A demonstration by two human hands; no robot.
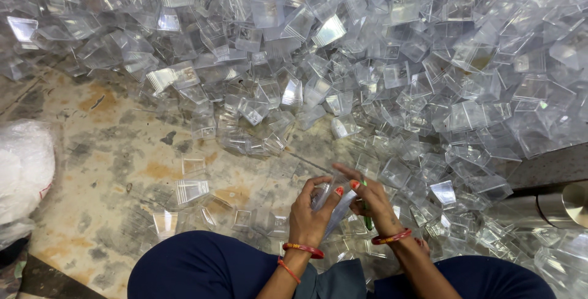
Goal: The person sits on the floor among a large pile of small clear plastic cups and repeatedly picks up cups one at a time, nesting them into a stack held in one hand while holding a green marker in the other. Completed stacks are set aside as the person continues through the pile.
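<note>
Huge heap of clear plastic box pieces covers the upper and right floor, tumbled at all angles, thinning to scattered singles toward lower left. Stained concrete floor shows bare at left, patched with rust-orange and grey. White plastic bag sits at the left edge, bulging. Dark blue clothed knees fill the bottom edge, seated person looking down. Metal cylinder lies at right, partly under the pieces. Left hand is raised, fingers curled closed around a stack of clear boxes, thumb across the front; orange bangles at the wrist. Right hand meets it from the right, fingers extended over the stack's top and gripping it, a green pen-like object tucked against the palm. Stack is held just above the lap, near the heap's lower edge.
</note>
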